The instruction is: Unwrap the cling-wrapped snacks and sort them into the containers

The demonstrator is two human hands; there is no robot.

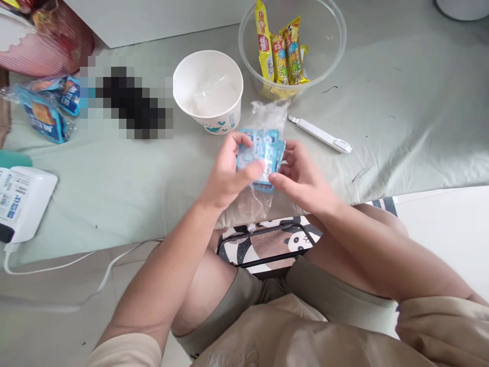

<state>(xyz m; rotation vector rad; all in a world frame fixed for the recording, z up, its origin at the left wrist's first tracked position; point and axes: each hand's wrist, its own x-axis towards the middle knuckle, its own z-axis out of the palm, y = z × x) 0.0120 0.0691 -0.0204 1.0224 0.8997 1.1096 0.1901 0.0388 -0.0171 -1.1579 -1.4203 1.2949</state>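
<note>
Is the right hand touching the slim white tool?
Apart: the head view shows a strip of green cloth between the right hand and the slim white tool.

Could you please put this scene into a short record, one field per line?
Left hand: holding blue packets in clear plastic
Right hand: thumb at the packets' right edge; firmness of grip unclear
Paper bowl: upright, clear plastic inside
Clear tub: holds yellow wrapped snacks
White cutter-like tool: lying on the cloth
Far left: more blue packs
</note>
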